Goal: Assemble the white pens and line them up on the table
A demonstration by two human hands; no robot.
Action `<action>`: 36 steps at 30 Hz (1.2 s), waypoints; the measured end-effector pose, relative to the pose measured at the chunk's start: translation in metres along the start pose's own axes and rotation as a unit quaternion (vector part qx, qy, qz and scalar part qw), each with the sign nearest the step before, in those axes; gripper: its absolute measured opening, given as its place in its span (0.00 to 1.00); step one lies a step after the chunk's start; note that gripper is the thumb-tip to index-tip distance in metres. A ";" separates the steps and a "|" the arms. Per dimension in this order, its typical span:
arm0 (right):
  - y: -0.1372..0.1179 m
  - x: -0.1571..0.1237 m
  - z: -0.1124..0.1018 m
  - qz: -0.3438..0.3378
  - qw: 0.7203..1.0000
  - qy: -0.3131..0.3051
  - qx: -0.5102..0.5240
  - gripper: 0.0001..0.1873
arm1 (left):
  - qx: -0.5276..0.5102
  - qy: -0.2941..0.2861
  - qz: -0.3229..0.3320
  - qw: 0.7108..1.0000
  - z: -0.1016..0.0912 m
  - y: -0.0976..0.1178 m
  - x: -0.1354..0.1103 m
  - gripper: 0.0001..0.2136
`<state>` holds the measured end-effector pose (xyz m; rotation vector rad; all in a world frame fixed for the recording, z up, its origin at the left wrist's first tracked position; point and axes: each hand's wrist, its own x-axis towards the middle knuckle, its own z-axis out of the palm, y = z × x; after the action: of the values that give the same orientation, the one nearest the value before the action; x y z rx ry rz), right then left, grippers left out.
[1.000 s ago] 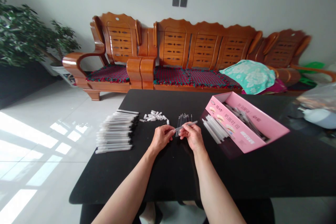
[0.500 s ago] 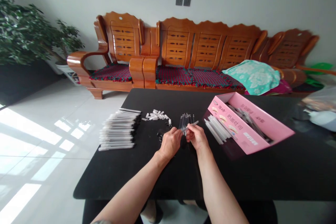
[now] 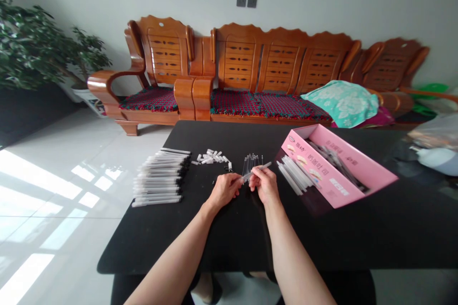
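Both my hands meet over the middle of the black table (image 3: 250,233). My right hand (image 3: 265,185) pinches a clear pen barrel (image 3: 258,169) that points up and to the right. My left hand (image 3: 223,189) is closed at the barrel's lower end, its fingertips pinched on a small piece I cannot make out. Just beyond my hands lies a bunch of thin refills (image 3: 251,162). To the left a scatter of small white caps (image 3: 213,157) and a stack of finished white pens (image 3: 161,178) lie on the table.
A pink cardboard box (image 3: 339,176) with dark parts inside sits at the right, white barrels (image 3: 294,176) lying against its near side. A plastic bag (image 3: 434,145) rests at the far right. Wooden sofas (image 3: 250,71) and a potted plant (image 3: 39,47) stand behind.
My left hand dipped toward the table beside the refills half a second ago and has come back to the barrel's end. My right hand has kept the barrel almost still.
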<state>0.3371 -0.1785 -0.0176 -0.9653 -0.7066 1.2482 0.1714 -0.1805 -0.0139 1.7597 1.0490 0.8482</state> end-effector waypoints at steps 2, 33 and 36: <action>0.000 0.000 0.000 0.003 1.000 0.003 -0.005 0.14 | 0.034 0.000 0.016 0.999 0.000 0.002 -0.001 0.16; -0.005 0.000 0.000 -0.003 1.000 0.016 0.009 0.21 | 0.259 0.358 0.010 0.897 -0.165 -0.016 -0.043 0.11; -0.004 0.001 -0.001 -0.003 1.000 0.011 0.012 0.21 | 0.302 0.367 0.007 0.880 -0.209 -0.036 -0.072 0.12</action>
<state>0.3400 -0.1781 -0.0144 -0.9562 -0.6753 1.2364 -0.0489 -0.1648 0.0216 1.9756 1.9698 1.3571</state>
